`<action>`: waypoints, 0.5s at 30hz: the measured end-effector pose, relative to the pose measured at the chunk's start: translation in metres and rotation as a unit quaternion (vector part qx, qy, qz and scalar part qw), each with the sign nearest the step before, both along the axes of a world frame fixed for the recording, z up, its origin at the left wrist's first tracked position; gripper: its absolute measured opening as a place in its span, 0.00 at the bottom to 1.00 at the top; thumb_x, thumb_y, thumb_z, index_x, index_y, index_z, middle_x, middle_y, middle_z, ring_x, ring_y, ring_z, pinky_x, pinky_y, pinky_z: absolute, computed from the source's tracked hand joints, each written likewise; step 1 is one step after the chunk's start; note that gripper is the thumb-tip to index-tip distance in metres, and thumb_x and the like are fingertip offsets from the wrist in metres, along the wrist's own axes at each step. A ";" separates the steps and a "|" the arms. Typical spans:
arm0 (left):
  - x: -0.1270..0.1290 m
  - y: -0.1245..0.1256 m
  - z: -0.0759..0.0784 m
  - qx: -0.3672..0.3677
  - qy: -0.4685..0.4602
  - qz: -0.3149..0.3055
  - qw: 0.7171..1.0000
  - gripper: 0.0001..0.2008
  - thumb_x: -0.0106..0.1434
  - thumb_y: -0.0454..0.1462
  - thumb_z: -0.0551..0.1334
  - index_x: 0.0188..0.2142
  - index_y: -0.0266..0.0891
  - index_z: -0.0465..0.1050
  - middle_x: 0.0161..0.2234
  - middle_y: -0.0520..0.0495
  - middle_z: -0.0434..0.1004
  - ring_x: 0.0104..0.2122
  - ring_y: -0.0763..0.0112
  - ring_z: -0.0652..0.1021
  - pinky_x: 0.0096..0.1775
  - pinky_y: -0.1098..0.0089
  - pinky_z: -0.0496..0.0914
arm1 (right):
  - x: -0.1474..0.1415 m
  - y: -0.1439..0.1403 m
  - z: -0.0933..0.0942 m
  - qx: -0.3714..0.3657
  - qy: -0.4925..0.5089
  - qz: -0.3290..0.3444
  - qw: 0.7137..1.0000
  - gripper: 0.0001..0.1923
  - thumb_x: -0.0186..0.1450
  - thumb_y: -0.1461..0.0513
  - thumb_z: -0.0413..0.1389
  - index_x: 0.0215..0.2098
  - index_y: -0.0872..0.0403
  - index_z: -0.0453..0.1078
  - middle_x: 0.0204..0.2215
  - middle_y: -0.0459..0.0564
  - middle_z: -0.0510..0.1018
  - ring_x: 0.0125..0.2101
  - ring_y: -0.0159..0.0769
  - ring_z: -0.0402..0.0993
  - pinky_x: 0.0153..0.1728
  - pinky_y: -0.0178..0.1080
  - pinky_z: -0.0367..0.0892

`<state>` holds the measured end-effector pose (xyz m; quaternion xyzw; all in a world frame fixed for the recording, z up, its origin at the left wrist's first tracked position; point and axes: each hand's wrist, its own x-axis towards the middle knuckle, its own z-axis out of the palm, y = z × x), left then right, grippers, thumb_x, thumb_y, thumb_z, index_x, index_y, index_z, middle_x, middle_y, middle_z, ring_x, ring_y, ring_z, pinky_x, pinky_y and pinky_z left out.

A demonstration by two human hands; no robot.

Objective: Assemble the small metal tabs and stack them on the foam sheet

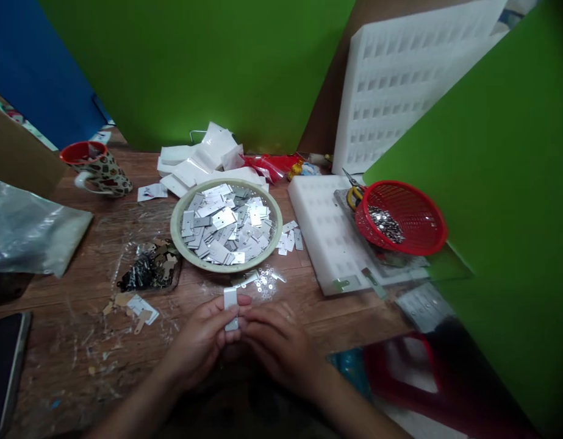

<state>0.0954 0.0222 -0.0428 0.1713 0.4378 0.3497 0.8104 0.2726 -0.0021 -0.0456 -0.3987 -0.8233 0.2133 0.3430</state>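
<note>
Pinching a small white plate (230,308) btwn thumb and fingers, the left hand (203,341) holds it upright just above the wooden table (80,353); the right hand (279,344) closes on its lower edge, fingertips touching the left's. Just beyond lie loose washers (264,281), then a cream bowl (180,235) w/ more plates. Red basket (427,235) further right, mug (100,171) far left.

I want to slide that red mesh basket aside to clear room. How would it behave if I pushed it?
The red basket looks like thin plastic mesh, so probably light and a bit flexible. It sits tilted, partly on the white foam tray, so a push may rock or tip it. The small metal pieces heaped on its low side would likely shift or spill.
</note>
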 end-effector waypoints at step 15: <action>-0.003 0.002 0.006 -0.024 0.032 -0.053 0.998 0.15 0.61 0.29 0.61 0.48 0.30 0.71 0.49 0.32 0.76 0.50 0.54 0.77 0.51 0.63 0.70 | 0.016 0.008 -0.024 -0.083 -0.198 -0.136 0.967 0.06 0.64 0.69 0.51 0.33 0.54 0.68 0.33 0.52 0.71 0.34 0.40 0.66 0.37 0.42 0.61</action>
